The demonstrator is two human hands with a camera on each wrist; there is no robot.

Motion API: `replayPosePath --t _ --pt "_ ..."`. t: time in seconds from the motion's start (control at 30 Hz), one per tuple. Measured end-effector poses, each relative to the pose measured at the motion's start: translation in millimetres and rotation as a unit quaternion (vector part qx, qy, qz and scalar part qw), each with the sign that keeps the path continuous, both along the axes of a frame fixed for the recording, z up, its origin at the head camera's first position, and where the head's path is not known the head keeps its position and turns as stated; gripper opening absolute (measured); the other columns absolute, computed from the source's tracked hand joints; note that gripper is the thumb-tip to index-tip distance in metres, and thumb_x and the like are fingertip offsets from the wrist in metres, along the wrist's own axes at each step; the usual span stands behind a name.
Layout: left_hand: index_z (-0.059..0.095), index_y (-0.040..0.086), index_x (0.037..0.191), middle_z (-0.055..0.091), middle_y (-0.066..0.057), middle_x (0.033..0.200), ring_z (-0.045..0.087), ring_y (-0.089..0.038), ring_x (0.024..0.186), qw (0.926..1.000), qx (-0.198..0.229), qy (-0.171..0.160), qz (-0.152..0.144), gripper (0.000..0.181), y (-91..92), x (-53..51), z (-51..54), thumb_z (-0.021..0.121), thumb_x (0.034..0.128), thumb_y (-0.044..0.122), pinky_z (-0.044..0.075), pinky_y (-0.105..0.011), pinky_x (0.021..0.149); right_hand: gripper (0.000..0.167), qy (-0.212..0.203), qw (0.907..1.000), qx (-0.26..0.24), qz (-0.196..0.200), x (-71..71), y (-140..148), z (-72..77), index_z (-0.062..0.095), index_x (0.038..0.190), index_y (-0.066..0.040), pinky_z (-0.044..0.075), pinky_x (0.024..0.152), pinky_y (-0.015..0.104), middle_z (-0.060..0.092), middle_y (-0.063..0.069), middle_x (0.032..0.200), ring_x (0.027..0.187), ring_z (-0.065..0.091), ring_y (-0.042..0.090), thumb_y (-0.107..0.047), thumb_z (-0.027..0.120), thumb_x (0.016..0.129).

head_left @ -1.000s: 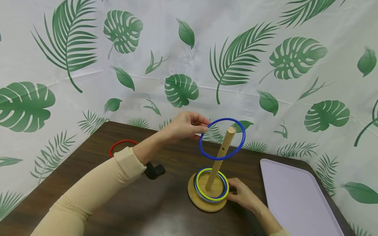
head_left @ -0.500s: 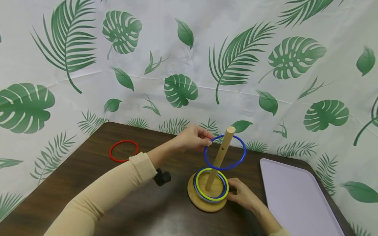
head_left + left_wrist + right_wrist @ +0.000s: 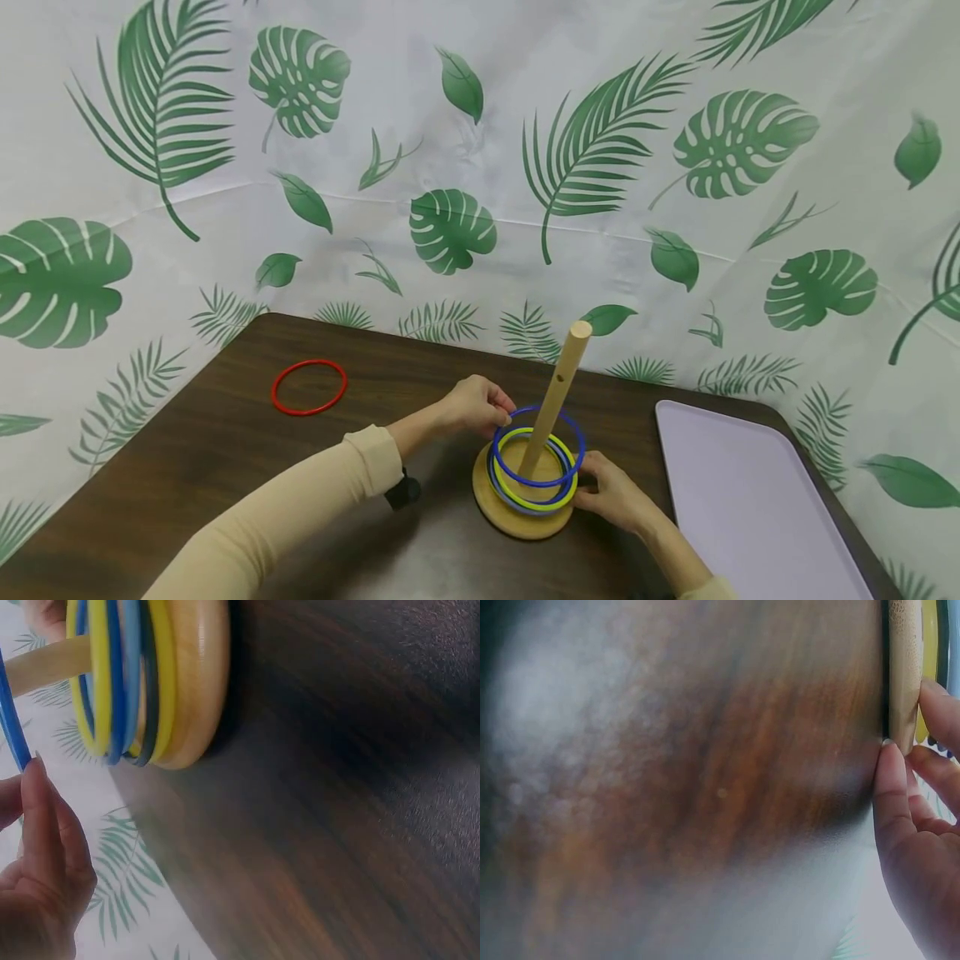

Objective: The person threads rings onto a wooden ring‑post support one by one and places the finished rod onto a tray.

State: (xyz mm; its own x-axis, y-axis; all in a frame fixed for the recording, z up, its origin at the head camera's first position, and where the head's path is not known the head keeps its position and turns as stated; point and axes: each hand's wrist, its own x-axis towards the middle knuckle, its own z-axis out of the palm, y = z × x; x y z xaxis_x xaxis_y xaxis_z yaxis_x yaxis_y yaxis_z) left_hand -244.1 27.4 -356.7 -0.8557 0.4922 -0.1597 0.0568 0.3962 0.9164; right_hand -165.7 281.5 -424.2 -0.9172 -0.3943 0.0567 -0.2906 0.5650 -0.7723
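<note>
The left hand [image 3: 472,407] pinches a thin, glossy blue ring [image 3: 13,724] by its left edge; the ring circles the post [image 3: 555,392], above the stack and apart from it. The right hand [image 3: 611,493] grips the right edge of the base [image 3: 516,526], a round disc of smooth, pale wood bearing that one cylindrical post. The left wrist view separates the stack [image 3: 116,690] into five rings: two yellow, one blue, one light blue, one dark; the head view shows these overlapping. Only the head view shows one red ring [image 3: 303,413] flat at far left on the wood-grained table [image 3: 427,558] and one smooth lilac tray [image 3: 750,492] at right.
</note>
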Motion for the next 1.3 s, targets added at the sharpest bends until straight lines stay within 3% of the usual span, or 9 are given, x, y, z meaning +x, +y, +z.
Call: replayPosePath --t 0.2,0.43,0.6,0.9,1.13,1.3 --pt "0.07 -0.002 0.09 0.067 -0.006 0.075 0.063 -0.014 0.057 0.9994 -0.028 0.019 0.0 0.01 5.7 0.8 -8.8 0.067 0.08 -0.004 0.059 -0.033 0.059 0.025 0.0 1.0 0.009 -0.003 1.0 -0.8 1.2 0.066 0.102 -0.002 0.054 0.078 0.023 0.051 0.02 0.117 0.11 0.047 0.035 -0.009 0.073 0.079" --pt "0.071 -0.003 0.086 0.064 -0.004 0.069 0.056 -0.01 0.049 0.9988 -0.038 0.031 0.006 0.01 12.1 1.2 -13.1 0.065 0.0782 -0.006 0.057 -0.03 0.054 0.025 0.012 0.9998 0.012 -0.006 1.5 -0.2 -0.8 0.066 0.102 -0.002 0.053 0.077 0.019 0.053 0.018 0.114 0.106 0.048 0.023 -0.008 0.073 0.078" --pt "0.071 -0.002 0.085 0.065 -0.005 0.071 0.057 -0.012 0.05 0.9985 -0.044 0.031 0.007 0.009 13.1 -0.3 -16.0 0.066 0.0787 -0.005 0.058 -0.031 0.055 0.035 0.004 1.0 0.004 -0.003 1.5 0.0 -1.0 0.063 0.111 0.002 0.053 0.078 0.021 0.052 0.019 0.115 0.105 0.048 0.015 -0.008 0.073 0.079" --pt "0.071 -0.002 0.085 0.066 -0.006 0.071 0.059 -0.013 0.051 0.9981 -0.049 0.034 0.014 0.006 13.0 0.4 -17.2 0.07 0.0786 -0.004 0.057 -0.029 0.053 0.045 -0.002 0.9999 0.013 -0.004 0.7 -0.3 0.5 0.059 0.121 0.004 0.054 0.077 0.023 0.052 0.02 0.118 0.109 0.049 0.03 -0.012 0.073 0.081" --pt "0.071 -0.001 0.081 0.066 -0.007 0.071 0.061 -0.014 0.051 0.9982 -0.041 0.039 0.017 0.004 15.3 -3.0 -23.5 0.072 0.0777 -0.002 0.056 -0.027 0.051 0.037 0.006 0.9998 0.016 -0.007 0.7 0.7 -0.6 0.063 0.113 0.002 0.053 0.077 0.021 0.053 0.018 0.114 0.103 0.048 0.013 -0.013 0.074 0.08" --pt "0.07 0.003 0.075 0.065 -0.004 0.07 0.062 -0.014 0.053 0.9986 -0.037 0.038 0.01 0.004 15.3 -6.1 -26.9 0.073 0.0767 0.0 0.055 -0.025 0.049 0.035 0.014 0.9997 0.021 -0.006 1.4 0.4 0.2 0.064 0.109 0.001 0.052 0.078 0.021 0.053 0.016 0.112 0.102 0.048 0.011 -0.014 0.074 0.079"
